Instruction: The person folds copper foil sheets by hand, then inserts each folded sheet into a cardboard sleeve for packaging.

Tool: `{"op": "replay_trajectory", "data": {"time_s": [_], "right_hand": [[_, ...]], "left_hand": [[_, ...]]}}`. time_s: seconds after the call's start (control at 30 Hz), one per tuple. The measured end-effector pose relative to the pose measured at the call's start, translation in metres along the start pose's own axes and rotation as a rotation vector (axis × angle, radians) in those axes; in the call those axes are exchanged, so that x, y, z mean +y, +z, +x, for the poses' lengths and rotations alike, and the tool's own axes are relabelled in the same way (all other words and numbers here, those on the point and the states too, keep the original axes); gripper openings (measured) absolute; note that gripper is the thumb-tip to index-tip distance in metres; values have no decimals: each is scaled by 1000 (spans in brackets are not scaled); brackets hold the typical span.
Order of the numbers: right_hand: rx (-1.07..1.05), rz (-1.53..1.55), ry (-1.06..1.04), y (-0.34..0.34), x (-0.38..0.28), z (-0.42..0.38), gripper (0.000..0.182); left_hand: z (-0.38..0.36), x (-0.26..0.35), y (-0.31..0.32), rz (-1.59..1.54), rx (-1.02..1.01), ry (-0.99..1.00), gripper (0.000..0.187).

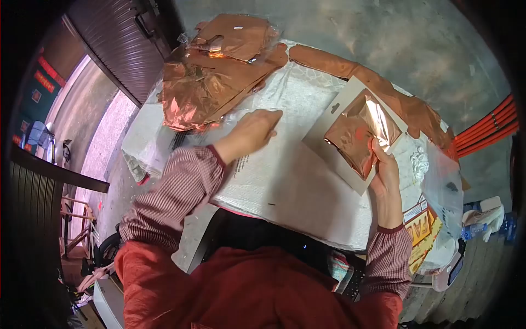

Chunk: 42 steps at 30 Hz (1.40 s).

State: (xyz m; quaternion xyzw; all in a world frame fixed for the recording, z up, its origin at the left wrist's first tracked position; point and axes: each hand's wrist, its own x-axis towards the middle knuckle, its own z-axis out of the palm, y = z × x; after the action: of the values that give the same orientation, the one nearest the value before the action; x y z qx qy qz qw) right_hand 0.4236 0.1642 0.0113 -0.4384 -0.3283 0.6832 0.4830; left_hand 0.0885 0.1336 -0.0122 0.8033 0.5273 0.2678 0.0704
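Note:
My right hand [386,169] grips the lower right side of a white card [319,136] with a hang hole, its thumb on top. On that card lies a folded, shiny copper-coloured foil balloon [356,134], and the thumb presses on its edge. Over the white-covered table, my left hand [253,132] is closed with the fingers curled together; whether anything is between them is hidden. Just beyond it lies a stack of flat copper foil balloons [200,90]. A clear bag with more copper foil [235,35] rests on top of the stack.
The white-covered table [296,192] has a long copper foil strip [378,82] along its far edge. Crumpled white material [419,163], a clear plastic bag [445,186] and a yellow printed packet [421,233] lie at the right. Orange tubes [487,126] stand beyond.

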Motion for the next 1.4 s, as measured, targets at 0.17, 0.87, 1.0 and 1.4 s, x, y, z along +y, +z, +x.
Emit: {"op": "replay_trajectory", "data": {"time_s": [0.17, 0.87, 1.0, 1.4], "right_hand": [[58, 41, -32, 7, 8, -7, 20], [-8, -149, -166, 3, 10, -13, 17], [32, -94, -318, 20, 9, -20, 17], [-58, -175, -334, 13, 14, -18, 21]], "left_hand": [[38, -3, -20, -78, -487, -291, 28], [30, -3, -15, -899, -514, -322, 6], [33, 1, -10, -841, -415, -379, 13], [48, 23, -27, -865, -469, -418, 19]]}}
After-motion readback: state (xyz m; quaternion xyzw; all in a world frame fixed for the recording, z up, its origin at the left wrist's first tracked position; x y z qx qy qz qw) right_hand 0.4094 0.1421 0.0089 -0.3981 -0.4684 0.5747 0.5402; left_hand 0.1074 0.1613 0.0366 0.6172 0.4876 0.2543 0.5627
